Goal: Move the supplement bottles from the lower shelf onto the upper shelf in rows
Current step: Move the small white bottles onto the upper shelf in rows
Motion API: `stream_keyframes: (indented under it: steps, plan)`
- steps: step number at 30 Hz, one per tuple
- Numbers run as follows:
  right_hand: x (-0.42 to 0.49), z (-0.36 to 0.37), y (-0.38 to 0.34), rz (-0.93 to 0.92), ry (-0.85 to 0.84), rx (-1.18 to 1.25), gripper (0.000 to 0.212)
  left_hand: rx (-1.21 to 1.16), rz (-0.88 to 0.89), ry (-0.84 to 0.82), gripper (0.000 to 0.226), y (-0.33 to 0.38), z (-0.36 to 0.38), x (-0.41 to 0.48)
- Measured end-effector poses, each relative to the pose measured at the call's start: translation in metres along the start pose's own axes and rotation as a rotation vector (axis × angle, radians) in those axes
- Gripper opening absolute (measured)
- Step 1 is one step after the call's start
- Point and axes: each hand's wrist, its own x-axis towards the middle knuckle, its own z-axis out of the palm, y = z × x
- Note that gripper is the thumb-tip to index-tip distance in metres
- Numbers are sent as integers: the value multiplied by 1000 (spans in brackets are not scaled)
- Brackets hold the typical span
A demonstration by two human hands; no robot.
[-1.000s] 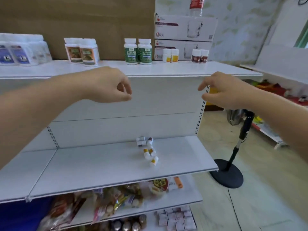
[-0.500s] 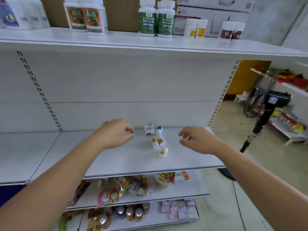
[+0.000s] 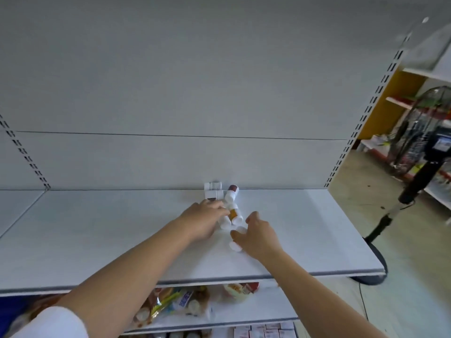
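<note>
the person is bending in over the lower shelf (image 3: 97, 240), and the pick-up step is under way: both hands are reaching into the small cluster of supplement bottles lying on their sides near the middle of the board, toward the back panel. the left hand (image 3: 207, 217) is lying over the orange-labelled bottle (image 3: 233, 212). its fingertips are covering the bottle, so whether they are squeezing it or only touching it cannot be told. the right hand (image 3: 257, 236) is curling its fingers across the middle of the nearest bottle (image 3: 234, 246), with the thumb lifted on the far side and the white end poking out beneath the fingers. that looks like a wrap closing around it.

behind them a brown-capped bottle (image 3: 231, 194) and two white bottles (image 3: 213, 192) are waiting against the back panel. the upper shelf is not showing in this view.

judging from this, several bottles remain to move. the next move is calling for firm closure on each small, round bottle, since they are likely to roll, then a lift straight up and clear of the neighbours before standing them upright above. a standing fan (image 3: 412, 132) is off to the right, and snack packets (image 3: 181, 300) are sitting on the shelf below.
</note>
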Motion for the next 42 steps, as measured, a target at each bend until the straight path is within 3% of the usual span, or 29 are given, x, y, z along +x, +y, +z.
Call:
stream_keyframes:
  steps: [4, 6, 8, 10, 14, 20, 25, 32, 36, 42]
  plan:
    - [9, -6, 4, 54, -44, 155, 50, 143, 25, 77, 37, 1, -1, 3]
    - [10, -9, 8, 41, -51, 248, 35, 67, -39, 88, 26, -2, -2, 0]
    - [6, -16, 9, 9, -42, 382, 19, -227, -157, 117, 18, -5, -6, -9]
    - [-6, -30, 4, -9, -31, 552, 16, -566, -258, 162, 23, -4, -18, -24]
    - [-41, -75, -20, -76, 29, 712, 8, -1040, -283, 170, 29, 13, -71, -64]
    - [-133, -150, -74, -167, -26, 1056, 12, -1162, -191, 207, 23, 52, -169, -142]
    - [-204, -202, -109, -210, -21, 1173, 12, -1550, -143, 219, 27, 86, -240, -198]
    - [-265, -271, -131, -395, 21, 1146, 10, -1191, 16, 418, 6, 116, -324, -237]
    - [-270, -311, -137, -495, 25, 1114, 8, -1060, 41, 528, 11, 124, -372, -236]
    - [-231, -369, -139, -611, 117, 993, 8, -896, 68, 554, 21, 132, -427, -193]
